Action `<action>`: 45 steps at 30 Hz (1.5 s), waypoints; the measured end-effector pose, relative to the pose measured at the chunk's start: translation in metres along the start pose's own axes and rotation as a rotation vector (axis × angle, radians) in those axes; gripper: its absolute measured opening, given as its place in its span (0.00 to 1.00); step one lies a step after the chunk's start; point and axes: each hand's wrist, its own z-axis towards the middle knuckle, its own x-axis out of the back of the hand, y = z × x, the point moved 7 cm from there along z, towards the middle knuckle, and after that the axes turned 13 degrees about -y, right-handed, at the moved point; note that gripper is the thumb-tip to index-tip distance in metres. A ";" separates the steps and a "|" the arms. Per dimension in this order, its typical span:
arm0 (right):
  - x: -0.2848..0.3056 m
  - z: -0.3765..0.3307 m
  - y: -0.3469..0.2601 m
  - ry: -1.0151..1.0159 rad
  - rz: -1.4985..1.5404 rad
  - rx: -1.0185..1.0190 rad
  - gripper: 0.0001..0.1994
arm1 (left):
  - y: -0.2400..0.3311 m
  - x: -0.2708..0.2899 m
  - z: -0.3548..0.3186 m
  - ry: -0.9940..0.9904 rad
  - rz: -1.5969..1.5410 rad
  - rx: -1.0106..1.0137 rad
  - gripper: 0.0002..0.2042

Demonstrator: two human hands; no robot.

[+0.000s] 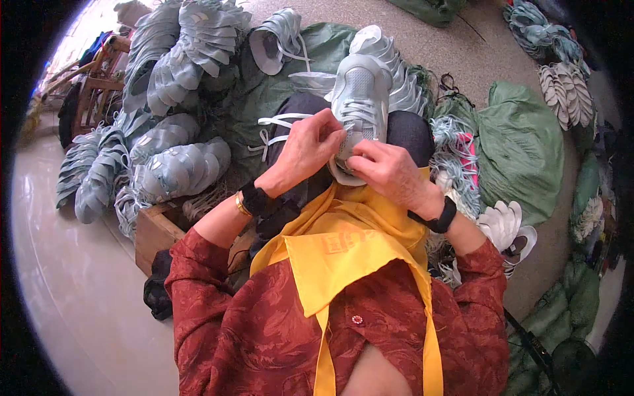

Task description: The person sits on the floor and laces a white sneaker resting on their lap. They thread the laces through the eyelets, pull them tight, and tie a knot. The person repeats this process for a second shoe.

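Note:
A pale grey-blue shoe upper (360, 82) lies over my lap, its toe pointing away from me. White laces (360, 113) cross its front. My left hand (310, 142) is closed in a pinch at the left side of the lacing. A loose white shoelace (281, 121) runs up to this hand from the left; the fingertips partly hide what they grip. Against the near end of the upper, by its opening, my right hand (391, 170) is closed with bent fingers on the edge. A yellow apron (356, 251) lies beneath the hands.
Stacked grey-blue shoe uppers (185, 168) fill the left side, partly over a wooden box (157, 237). More uppers lie on green sheeting (264, 99) ahead. To the right are a green sack (518, 152), bundled pale-blue laces (456, 158) and white shoe pieces (500, 224).

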 end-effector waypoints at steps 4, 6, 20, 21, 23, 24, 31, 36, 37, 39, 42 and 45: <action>0.000 -0.004 -0.006 0.044 -0.012 0.049 0.08 | -0.002 -0.002 0.000 0.017 -0.072 0.005 0.05; 0.002 -0.005 -0.006 0.064 0.021 0.041 0.08 | -0.003 -0.003 0.001 0.031 -0.069 0.011 0.05; 0.019 -0.006 0.004 0.116 0.237 -0.022 0.10 | 0.015 -0.002 0.013 0.020 0.175 -0.077 0.04; 0.019 -0.006 0.005 0.121 0.252 -0.028 0.09 | 0.020 -0.001 0.015 0.001 0.212 -0.103 0.03; 0.019 -0.007 0.008 0.130 0.281 -0.038 0.08 | 0.030 -0.001 0.017 -0.038 0.285 -0.155 0.02; 0.019 -0.007 0.012 0.119 0.353 -0.112 0.07 | 0.029 0.000 0.017 -0.039 0.270 -0.171 0.02; 0.033 -0.003 0.036 0.295 0.246 -0.390 0.05 | 0.027 0.000 0.017 -0.056 0.241 -0.195 0.02; 0.025 0.005 0.055 0.257 0.193 -0.500 0.04 | 0.022 0.000 0.017 -0.033 0.180 -0.155 0.03; 0.024 0.005 0.057 0.250 0.245 -0.519 0.04 | 0.020 -0.001 0.018 -0.023 0.180 -0.151 0.03; 0.024 0.005 0.061 0.234 0.348 -0.562 0.04 | 0.015 -0.003 0.019 -0.008 0.158 -0.132 0.04; 0.021 0.004 0.066 0.222 0.401 -0.588 0.05 | 0.010 -0.004 0.020 0.011 0.123 -0.094 0.05; 0.019 0.000 0.069 0.228 0.443 -0.592 0.05 | 0.010 -0.005 0.021 0.034 0.133 -0.064 0.06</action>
